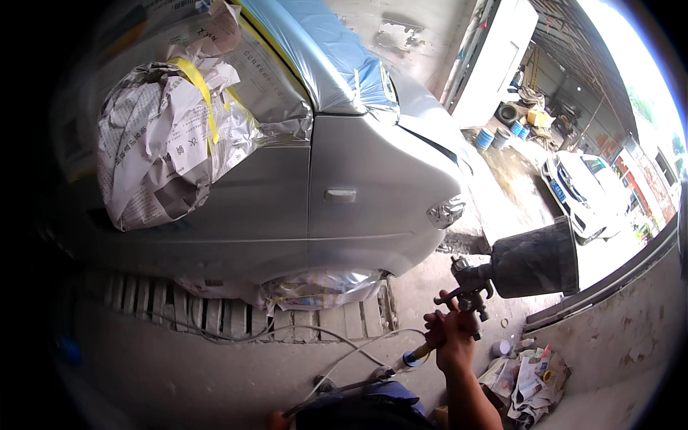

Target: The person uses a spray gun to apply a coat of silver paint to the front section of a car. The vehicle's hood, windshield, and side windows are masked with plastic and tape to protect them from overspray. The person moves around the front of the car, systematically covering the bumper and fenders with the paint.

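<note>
At the right, my right hand (455, 337) is closed round the handle of a spray gun (469, 283). A large dark paint cup (534, 261) is fixed to the gun and tilts sideways. From the handle's lower end a grey air hose (351, 344) runs left in loops over the floor. At the bottom edge only part of my left hand (278, 420) shows, closed on the hose. Ahead stands a silver-grey car body (373, 179), apart from the gun. Crumpled paper with yellow tape (168, 143) wraps its mirror. Its wheel (322, 287) and side lamp (446, 212) are covered too.
Blue sheeting (330, 43) covers the windscreen. A slatted floor grate (215, 315) lies beside the car. Used paper (527, 380) is heaped by the low wall (623, 330) at right. Through the open doorway are a white car (584, 190), blue drums (484, 137) and tyres (507, 112).
</note>
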The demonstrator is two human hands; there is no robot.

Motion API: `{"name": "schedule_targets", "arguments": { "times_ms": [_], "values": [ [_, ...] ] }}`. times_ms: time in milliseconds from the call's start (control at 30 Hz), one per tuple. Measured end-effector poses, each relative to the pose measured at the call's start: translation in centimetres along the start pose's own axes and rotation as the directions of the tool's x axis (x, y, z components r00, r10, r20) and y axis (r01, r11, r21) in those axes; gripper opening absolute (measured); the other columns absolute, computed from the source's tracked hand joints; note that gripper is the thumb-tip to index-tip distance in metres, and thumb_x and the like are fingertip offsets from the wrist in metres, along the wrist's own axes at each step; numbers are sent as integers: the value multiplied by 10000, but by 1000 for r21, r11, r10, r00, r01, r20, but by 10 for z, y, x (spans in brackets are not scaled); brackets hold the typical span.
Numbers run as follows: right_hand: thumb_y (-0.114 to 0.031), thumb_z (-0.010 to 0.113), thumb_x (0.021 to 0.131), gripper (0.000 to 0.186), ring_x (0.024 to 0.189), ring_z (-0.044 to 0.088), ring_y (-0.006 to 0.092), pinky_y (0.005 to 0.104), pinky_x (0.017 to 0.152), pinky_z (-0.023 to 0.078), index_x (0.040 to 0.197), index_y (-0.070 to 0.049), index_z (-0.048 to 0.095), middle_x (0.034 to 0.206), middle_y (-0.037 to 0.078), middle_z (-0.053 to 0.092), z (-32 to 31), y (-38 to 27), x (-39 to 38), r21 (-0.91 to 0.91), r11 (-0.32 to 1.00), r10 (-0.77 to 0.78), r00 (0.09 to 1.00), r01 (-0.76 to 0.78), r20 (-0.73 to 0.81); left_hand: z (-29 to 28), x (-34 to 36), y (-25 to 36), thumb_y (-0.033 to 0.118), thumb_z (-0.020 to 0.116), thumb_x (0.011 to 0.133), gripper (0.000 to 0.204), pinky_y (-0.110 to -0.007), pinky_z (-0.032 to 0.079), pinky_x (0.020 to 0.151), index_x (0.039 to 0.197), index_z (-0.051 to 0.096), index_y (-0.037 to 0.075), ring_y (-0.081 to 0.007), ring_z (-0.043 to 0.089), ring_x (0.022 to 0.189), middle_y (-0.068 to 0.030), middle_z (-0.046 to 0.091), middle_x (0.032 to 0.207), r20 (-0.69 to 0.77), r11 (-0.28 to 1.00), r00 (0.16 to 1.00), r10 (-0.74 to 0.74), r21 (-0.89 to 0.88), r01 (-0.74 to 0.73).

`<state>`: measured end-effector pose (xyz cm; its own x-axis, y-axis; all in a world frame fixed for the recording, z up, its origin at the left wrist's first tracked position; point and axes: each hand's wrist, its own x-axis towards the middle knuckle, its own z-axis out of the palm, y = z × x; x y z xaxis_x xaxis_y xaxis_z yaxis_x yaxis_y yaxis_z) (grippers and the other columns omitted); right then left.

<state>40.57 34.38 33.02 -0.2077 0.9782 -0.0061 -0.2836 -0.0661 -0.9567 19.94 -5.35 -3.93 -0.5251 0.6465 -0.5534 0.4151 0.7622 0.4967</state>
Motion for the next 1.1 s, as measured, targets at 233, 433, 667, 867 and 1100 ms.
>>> {"name": "schedule_targets", "arguments": {
  "times_ms": [233, 433, 667, 867, 1100],
  "values": [
    [-220, 515, 928, 400, 687, 491, 93, 225, 601, 379, 1254, 6, 461, 825, 29, 574, 29, 0, 12, 106, 977, 114, 874, -184, 472, 13, 0, -29, 516, 613, 732, 417, -421, 490, 657, 817, 693, 116, -340, 635, 718, -142, 643, 725, 49, 984, 999, -11, 180, 2],
    [-307, 563, 903, 309, 560, 548, 120, 233, 469, 400, 1030, -25, 559, 750, 55, 586, -18, -12, 50, 10, 994, 100, 967, -105, 235, 42, 9, -16, 493, 605, 717, 400, -441, 486, 667, 812, 689, 113, -356, 623, 733, -137, 641, 743, 23, 980, 1000, 0, 197, -4],
    [-347, 577, 886, 344, 544, 534, 121, 239, 459, 409, 1018, -30, 556, 685, 47, 565, -129, -32, 100, 86, 989, 128, 986, -120, -105, 64, 33, 39, 336, 603, 724, 252, -455, 483, 648, 785, 687, 106, -378, 609, 715, -164, 622, 728, -45, 950, 994, 103, 301, -84],
    [-360, 583, 875, 275, 494, 523, 122, 234, 417, 387, 944, -95, 558, 623, 31, 552, -220, -24, 148, 108, 982, 180, 946, -156, -269, 62, 32, 126, 297, 624, 734, 201, -453, 476, 607, 748, 682, 105, -378, 606, 687, -175, 607, 688, -141, 968, 982, 129, 231, -94],
    [-341, 581, 875, 248, 456, 502, 97, 225, 384, 365, 911, -97, 559, 597, 23, 549, -249, -6, 164, -22, 982, 166, 914, -187, -371, 51, 19, 187, 356, 710, 698, 296, -443, 464, 571, 715, 665, 64, -372, 603, 637, -166, 591, 630, -84, 989, 995, 55, 142, -43]
  ]
}}
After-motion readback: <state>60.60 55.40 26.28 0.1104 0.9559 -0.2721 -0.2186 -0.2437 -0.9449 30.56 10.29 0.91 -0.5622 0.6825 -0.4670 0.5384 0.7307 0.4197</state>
